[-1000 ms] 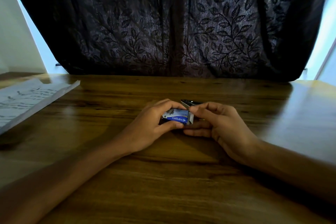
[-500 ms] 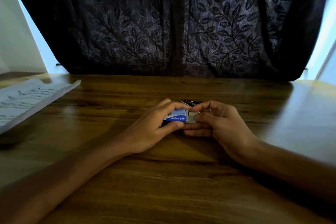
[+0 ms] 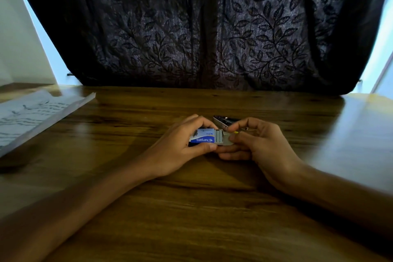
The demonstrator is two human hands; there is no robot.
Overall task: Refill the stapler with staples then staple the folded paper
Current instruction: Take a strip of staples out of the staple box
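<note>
A small blue staple box (image 3: 202,139) is held just above the wooden table (image 3: 191,208) at the centre. My left hand (image 3: 180,147) is closed around its blue sleeve. My right hand (image 3: 255,144) pinches the grey inner tray (image 3: 225,140), which sticks out of the sleeve to the right. Rows of staples show in the tray's exposed part. The metal stapler (image 3: 223,120) lies on the table just behind my right fingers, mostly hidden by them. The folded paper (image 3: 32,117) with handwriting lies at the far left of the table.
A dark curtain (image 3: 202,27) with a leaf pattern hangs along the table's far edge. Bright window light shows at both sides of the curtain. The table's right part reflects that light.
The grey inner tray has slid further out of the blue sleeve to the right as my right hand pulled it. My left hand has kept the sleeve in place.
</note>
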